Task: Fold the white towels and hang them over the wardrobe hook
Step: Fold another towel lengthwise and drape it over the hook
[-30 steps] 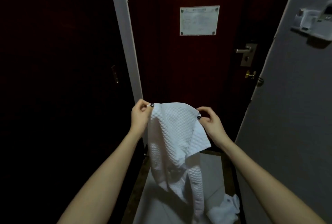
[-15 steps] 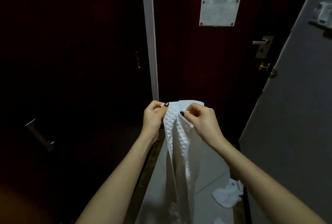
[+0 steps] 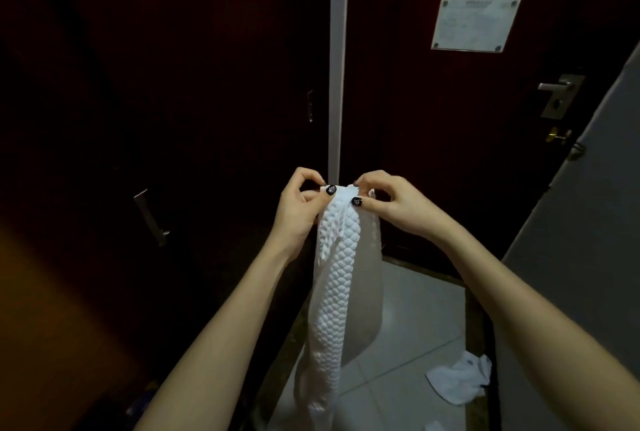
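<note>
Centre frame: my left hand (image 3: 300,209) and right hand (image 3: 391,204) pinch towel (image 3: 332,292) top corners together, aligning lengthwise fold before hanging.

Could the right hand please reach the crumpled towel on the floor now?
Probably not: the right hand pinches the hanging towel at its top, and the crumpled towel lies well below it.

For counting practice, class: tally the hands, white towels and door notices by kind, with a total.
Hands: 2, left hand and right hand.
White towels: 2, held towel and floor towel; edge scrap uncounted.
Door notices: 1.
Total: 5.
</note>
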Demonstrator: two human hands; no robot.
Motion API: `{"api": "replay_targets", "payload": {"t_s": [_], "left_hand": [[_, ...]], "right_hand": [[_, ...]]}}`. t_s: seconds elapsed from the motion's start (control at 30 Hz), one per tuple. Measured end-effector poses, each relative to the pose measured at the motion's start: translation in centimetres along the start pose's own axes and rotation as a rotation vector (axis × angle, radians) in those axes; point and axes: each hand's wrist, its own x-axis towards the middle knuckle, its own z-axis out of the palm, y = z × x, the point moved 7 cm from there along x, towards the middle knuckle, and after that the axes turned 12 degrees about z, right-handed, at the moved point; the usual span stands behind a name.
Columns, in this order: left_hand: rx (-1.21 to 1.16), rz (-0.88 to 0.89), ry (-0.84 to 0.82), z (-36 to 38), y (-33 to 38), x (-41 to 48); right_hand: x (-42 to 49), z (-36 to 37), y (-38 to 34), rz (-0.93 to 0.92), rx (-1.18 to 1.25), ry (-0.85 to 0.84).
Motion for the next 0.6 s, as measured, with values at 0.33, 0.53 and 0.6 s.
{"api": "replay_targets", "payload": {"t_s": [0.33, 0.53, 0.6], "left_hand": [[0.303, 0.127, -0.101, -0.9, 1.2, -1.4], [0.408, 0.265, 0.057, -0.5, 1.8, -1.0], [0.393, 0.260, 0.090, -0.3, 1.7, -0.8]], "right_hand": [[2.8, 1.2, -0.3, 0.004, 0.136, 0.097], [3.4, 0.0, -0.2, -0.045, 0.207, 0.004], [3.4, -0.6, -0.1, -0.056, 0.230, -0.019]]}}
